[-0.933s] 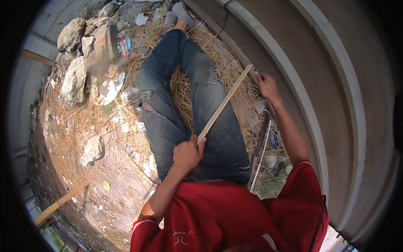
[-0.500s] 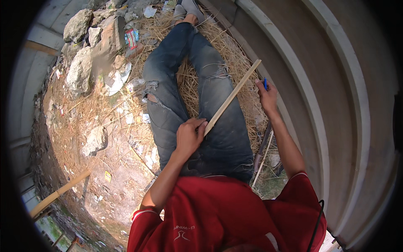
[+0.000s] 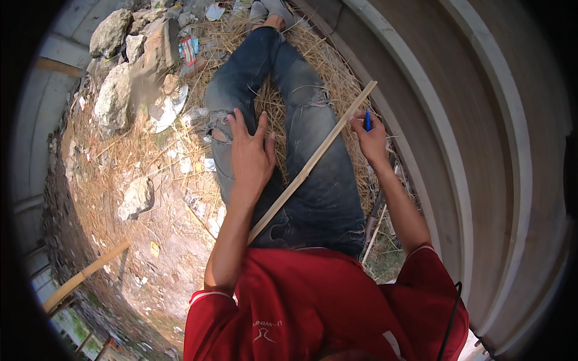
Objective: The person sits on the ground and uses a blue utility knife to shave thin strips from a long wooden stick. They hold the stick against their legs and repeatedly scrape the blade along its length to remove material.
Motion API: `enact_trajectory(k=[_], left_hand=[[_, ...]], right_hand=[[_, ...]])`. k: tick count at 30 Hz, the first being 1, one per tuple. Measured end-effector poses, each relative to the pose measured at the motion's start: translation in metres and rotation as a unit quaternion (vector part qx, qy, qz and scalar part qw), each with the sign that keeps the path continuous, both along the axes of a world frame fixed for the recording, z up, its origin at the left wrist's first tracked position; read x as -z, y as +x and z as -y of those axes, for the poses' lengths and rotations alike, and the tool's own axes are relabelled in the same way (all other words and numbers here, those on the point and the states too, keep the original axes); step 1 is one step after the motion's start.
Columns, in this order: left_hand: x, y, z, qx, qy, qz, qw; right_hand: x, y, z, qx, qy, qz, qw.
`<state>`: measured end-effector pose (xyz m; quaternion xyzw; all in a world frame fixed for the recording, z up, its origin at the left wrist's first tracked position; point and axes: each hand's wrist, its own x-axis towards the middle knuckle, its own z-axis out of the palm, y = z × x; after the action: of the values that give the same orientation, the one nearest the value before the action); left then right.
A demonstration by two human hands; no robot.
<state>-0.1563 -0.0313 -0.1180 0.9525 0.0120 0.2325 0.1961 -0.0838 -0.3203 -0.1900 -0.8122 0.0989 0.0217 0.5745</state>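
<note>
A long, thin, pale strip of split wood or bamboo (image 3: 310, 163) lies diagonally across my jeans (image 3: 319, 180), from my lap up past my right knee. My left hand (image 3: 250, 153) is open, fingers spread, above my left thigh and off the strip. My right hand (image 3: 372, 139) is closed round a slim blue pen-like thing (image 3: 367, 120); its lower part is hidden by the fingers. The fingertips of that hand are at the strip's upper part, and I cannot tell whether they touch it. The strip's lower end runs by my left forearm and shirt.
Dry straw (image 3: 271, 123) covers the ground about my legs. Large rocks (image 3: 114, 96) and paper litter stand at the far left, a smaller stone (image 3: 137, 198) nearer. A bamboo pole (image 3: 87, 277) juts in at lower left. A ribbed grey-brown wall (image 3: 457, 120) curves along my right side.
My left hand has let go of the strip's lower part and moved forward and left, opening. The strip now reaches back to my lap. My right hand has moved left, closer to the strip.
</note>
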Motion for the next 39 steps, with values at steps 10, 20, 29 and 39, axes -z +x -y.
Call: enact_trajectory(k=[10, 20, 29, 39], left_hand=[[0.011, -0.058, 0.038, 0.125, -0.184, -0.359, 0.906], [0.038, -0.064, 0.04, 0.148, -0.274, -0.31, 0.898], [0.022, -0.017, 0.07, 0.108, -0.212, -0.367, 0.899], [0.035, -0.025, 0.069, 0.12, -0.214, -0.355, 0.902]], right_hand=[[0.015, 0.007, -0.006, -0.055, -0.024, -0.015, 0.998], [-0.021, 0.0, 0.004, -0.104, -0.152, -0.043, 0.982], [-0.035, -0.062, -0.018, -0.281, -0.326, 0.026, 0.902], [-0.027, -0.064, -0.027, -0.289, -0.304, 0.04, 0.907]])
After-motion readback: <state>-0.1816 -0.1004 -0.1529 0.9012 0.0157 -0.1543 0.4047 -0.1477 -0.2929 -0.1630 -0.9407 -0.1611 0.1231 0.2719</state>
